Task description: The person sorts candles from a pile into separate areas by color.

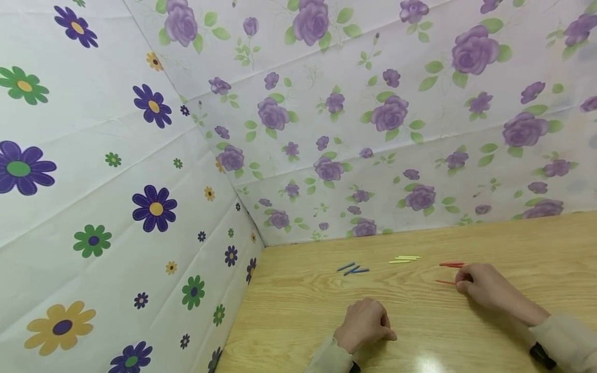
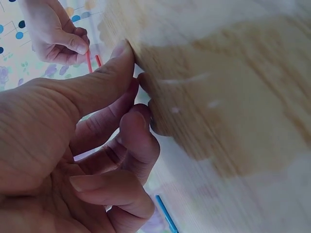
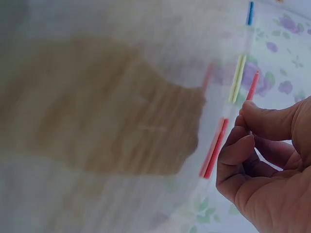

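My right hand (image 1: 489, 287) pinches a thin red stick (image 3: 253, 85) between thumb and fingertips, its free end pointing left in the head view. Just beyond the hand lie more red sticks (image 1: 449, 264), side by side on the wooden table (image 1: 298, 290); the hand partly covers them in the head view. My left hand (image 1: 365, 325) is low over the table near the middle front, fingers loosely curled. In the left wrist view nothing shows between its thumb (image 2: 109, 73) and fingers.
Several pale yellow sticks (image 1: 404, 259) lie left of the red ones. Farther left is a loose group of blue sticks (image 1: 356, 270), some crossing. Flowered sheets (image 1: 326, 129) wall off the table's back and left side.
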Motion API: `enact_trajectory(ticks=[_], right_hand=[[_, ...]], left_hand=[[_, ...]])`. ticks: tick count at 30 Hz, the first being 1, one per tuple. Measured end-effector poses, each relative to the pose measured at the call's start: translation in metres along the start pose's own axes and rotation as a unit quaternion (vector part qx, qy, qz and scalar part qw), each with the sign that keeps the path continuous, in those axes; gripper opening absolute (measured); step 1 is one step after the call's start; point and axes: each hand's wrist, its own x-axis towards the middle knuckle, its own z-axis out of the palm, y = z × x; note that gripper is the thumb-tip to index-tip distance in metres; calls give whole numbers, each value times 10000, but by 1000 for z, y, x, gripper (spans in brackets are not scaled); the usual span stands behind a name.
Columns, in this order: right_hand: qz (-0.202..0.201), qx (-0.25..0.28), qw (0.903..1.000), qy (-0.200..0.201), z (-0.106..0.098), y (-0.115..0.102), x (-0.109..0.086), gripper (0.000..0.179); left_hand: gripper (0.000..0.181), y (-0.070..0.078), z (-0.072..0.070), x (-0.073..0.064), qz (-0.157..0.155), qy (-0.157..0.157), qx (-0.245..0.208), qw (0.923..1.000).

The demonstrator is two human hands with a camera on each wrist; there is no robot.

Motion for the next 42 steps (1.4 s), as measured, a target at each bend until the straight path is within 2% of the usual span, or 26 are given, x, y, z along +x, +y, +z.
enact_trajectory(ticks=[17, 24, 29, 42], right_hand=[[271, 122, 9995, 95, -23, 28, 19, 15], [164, -215, 9993, 255, -25, 36, 28, 12], [207, -249, 9993, 181, -28, 43, 32, 15], [-6, -397, 9991, 162, -28, 49, 38, 15]], left_hand=[[25, -2, 1, -1, 46, 37, -88, 9999], [24, -3, 1, -1, 57, 46, -108, 9999], [24, -3, 2, -2, 87, 60, -102, 9999], [23, -3, 0, -1, 33, -21, -241, 9997]])
